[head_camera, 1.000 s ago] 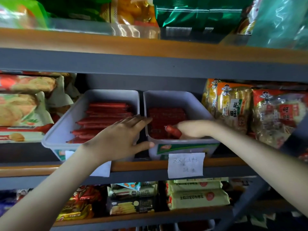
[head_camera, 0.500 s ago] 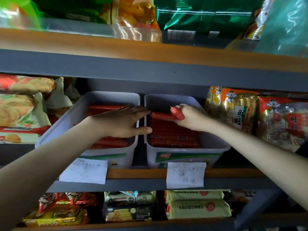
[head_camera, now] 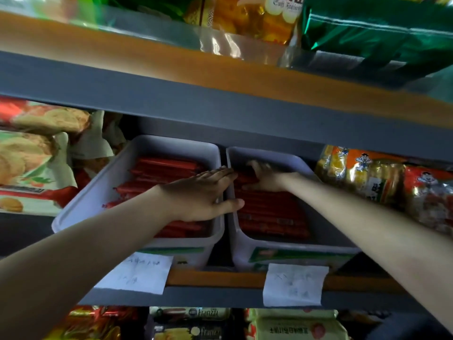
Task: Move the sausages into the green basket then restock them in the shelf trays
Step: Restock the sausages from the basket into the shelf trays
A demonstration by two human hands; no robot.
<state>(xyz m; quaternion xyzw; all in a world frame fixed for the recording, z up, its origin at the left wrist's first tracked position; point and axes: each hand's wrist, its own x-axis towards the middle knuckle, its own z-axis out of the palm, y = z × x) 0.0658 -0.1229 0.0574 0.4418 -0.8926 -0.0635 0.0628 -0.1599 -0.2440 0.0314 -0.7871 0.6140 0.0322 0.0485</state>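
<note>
We see two deep, round-cornered trays of smooth pale-grey plastic side by side on the middle shelf [head_camera: 220, 278], which has an orange wood-look strip above a grey metal edge. The left tray [head_camera: 81, 212] and the right tray [head_camera: 289, 244] nearly touch. Both hold the sausages [head_camera: 269, 212], slim red sticks in glossy casings, lying crosswise in tight, even rows. Our left hand [head_camera: 203, 192] lies palm down over the left tray's load, its fingers [head_camera: 220, 171] straight and together, reaching the rim between the trays, with the thumb over the gap. It grips nothing. Our right hand [head_camera: 267, 177] is deep in the back of the right tray, pressed down on the rear rows. Its fingers [head_camera: 255, 165] look stretched out flat, though they are blurred. Half a second ago that hand pinched a single sausage, raised above the tray. Now no sausage is lifted and the hand rests low on the rows, while the left hand has kept its place. Two handwritten paper labels [head_camera: 294, 284] hang from the shelf edge below the trays. Crinkly rice-cracker bags [head_camera: 362, 173] stand to the right, biscuit packs [head_camera: 29, 148] to the left, and a shiny green foil bag [head_camera: 367, 33] sits on the shelf above.
</note>
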